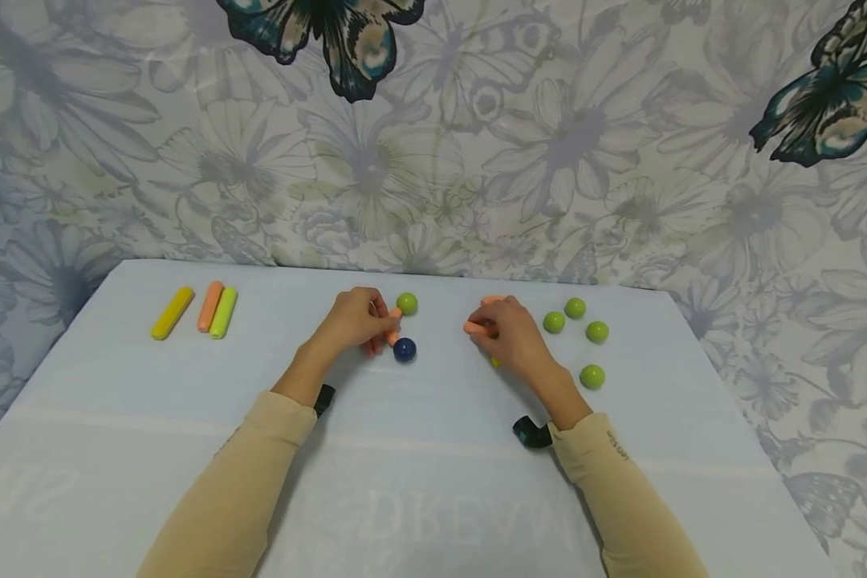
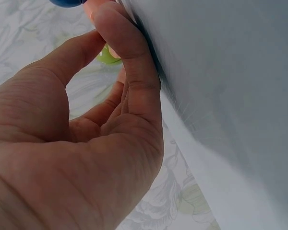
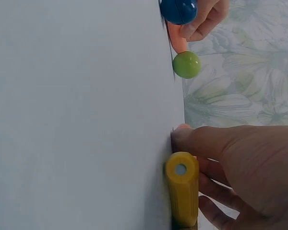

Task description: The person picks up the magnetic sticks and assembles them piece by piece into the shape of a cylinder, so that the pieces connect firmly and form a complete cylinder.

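Observation:
My left hand [image 1: 354, 323] pinches an orange stick [image 1: 395, 313] between thumb and fingertips. A green ball [image 1: 407, 303] sits at the stick's far end and a dark blue ball [image 1: 405, 350] at its near end. Across from it, my right hand [image 1: 511, 339] grips another orange stick [image 1: 475, 328] low over the table. One more orange stick [image 1: 493, 300] shows just behind that hand. Beneath the same hand lies a yellow stick [image 3: 184, 201], mostly hidden in the head view; its end carries a grey disc. Fingers cover much of both held sticks.
Several green balls [image 1: 596, 331] lie to the right of my right hand. Toward the table's left side rest a yellow stick [image 1: 172, 313], an orange stick [image 1: 210, 307] and a lime stick [image 1: 223, 313]. A patterned cloth [image 1: 433, 177] hangs behind the white table [image 1: 419, 466].

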A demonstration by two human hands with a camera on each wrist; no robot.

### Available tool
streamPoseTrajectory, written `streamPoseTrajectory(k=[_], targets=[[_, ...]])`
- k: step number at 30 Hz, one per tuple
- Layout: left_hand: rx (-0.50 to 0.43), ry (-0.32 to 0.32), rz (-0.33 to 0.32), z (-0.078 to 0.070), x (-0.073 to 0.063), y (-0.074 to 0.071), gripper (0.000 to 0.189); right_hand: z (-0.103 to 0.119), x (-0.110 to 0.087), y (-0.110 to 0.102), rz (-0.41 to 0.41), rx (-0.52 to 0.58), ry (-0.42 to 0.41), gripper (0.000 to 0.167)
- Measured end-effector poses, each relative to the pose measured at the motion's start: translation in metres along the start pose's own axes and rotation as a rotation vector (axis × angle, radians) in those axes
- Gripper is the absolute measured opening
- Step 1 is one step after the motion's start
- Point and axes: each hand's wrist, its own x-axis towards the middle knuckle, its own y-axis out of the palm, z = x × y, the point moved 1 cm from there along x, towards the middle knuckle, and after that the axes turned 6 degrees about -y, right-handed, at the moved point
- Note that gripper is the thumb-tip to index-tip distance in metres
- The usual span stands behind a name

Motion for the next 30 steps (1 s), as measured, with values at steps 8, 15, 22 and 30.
streamPoseTrajectory(k=[8,15,22,30], targets=[[0.019,0.022,-0.009,0.000,-0.001,0.000,0.023,0.002,0.003,0.003,-0.022,0.033,-0.003,0.016],[0.068,0.080,0.014,0.000,0.000,0.001,0.019,0.005,0.006,0.008,-0.072,0.047,-0.106,0.015],[0.104,0.124,0.050,0.000,0.002,0.002,0.020,0.014,0.005,0.008,-0.077,0.059,-0.164,0.017],[0.110,0.129,0.068,0.001,0.002,0.002,0.020,0.030,0.008,0.012,-0.035,0.241,0.032,0.025]])
